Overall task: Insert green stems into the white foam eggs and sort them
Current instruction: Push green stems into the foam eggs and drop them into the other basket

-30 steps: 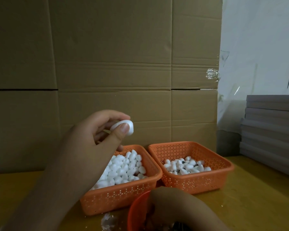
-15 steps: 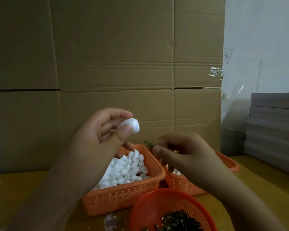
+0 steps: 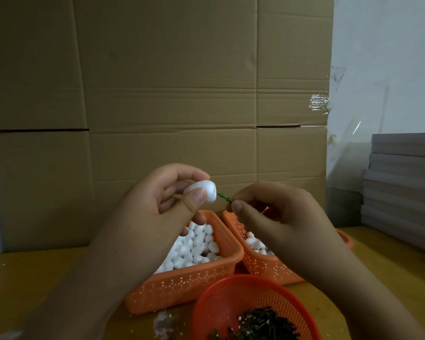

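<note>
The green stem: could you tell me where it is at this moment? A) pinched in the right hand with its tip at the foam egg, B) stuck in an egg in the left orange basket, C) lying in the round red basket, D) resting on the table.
A: the right hand pinches the green stem, whose tip meets the foam egg held by the left hand.

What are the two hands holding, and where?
Left hand pinches the egg round its sides; right hand pinches the stem at its back end.
</note>
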A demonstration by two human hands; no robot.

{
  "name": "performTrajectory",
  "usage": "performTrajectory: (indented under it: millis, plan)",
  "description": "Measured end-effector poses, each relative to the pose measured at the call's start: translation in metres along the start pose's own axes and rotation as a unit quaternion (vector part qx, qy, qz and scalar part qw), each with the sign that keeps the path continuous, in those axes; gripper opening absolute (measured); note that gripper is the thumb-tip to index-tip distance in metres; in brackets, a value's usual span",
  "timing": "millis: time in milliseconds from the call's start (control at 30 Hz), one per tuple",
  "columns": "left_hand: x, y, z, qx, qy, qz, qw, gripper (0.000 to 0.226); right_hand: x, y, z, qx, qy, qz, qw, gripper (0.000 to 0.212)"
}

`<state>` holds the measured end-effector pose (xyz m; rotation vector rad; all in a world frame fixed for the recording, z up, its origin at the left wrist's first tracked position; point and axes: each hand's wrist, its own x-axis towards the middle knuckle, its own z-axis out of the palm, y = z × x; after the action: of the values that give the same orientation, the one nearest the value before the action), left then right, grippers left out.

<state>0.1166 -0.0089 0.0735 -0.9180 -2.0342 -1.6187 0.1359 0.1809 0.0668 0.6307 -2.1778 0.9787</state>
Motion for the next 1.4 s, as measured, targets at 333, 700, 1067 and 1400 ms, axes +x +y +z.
performTrajectory:
  millis: [333,700,1067,1400]
  plan:
    - [-0.003,0.0,0.0,0.046,-0.047,-0.004,0.998,0.022,-0.004,-0.007,0.0,-0.124,-0.022,-0.064,0.99,0.026]
    - [-0.002,-0.001,0.005,0.01,-0.019,-0.007,1.0,0.016,-0.001,-0.005,-0.004,0.021,0.022,0.018,0.999,0.012]
    - [-0.001,0.005,0.005,-0.018,0.018,0.004,1.0,0.032,0.001,-0.003,-0.004,0.099,0.04,0.047,0.993,0.018]
    - [-0.002,0.007,0.0,0.021,-0.045,0.02,0.999,0.032,0.003,-0.009,0.0,0.243,0.034,0.088,0.965,0.034]
